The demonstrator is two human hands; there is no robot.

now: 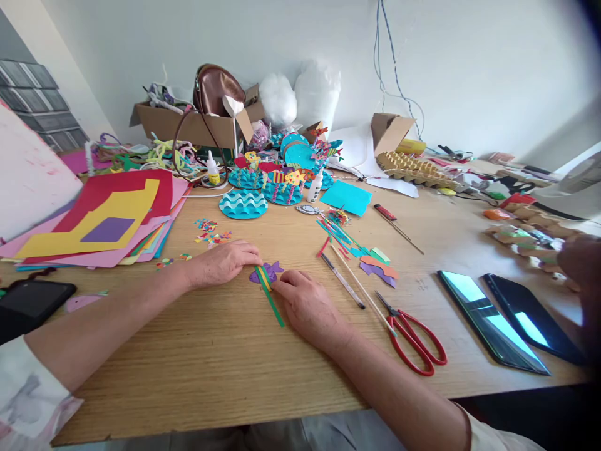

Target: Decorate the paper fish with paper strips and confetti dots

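A small purple paper fish (270, 271) lies on the wooden table (225, 363) with yellow and green paper strips (268, 291) laid across it. My left hand (224, 262) rests knuckles up at the fish's left edge, fingers curled and pressing on it. My right hand (307, 304) sits just right of the strips, fingertips pinched against the green strip and the fish's lower right side.
Red-handled scissors (413, 338) lie right of my right hand, beside a pen (342, 280) and thin sticks. Two phones (509, 319) lie at the right, another phone (28, 304) at the left. Stacked coloured paper (107, 219), blue wave crafts (243, 203), glue bottles and boxes fill the back.
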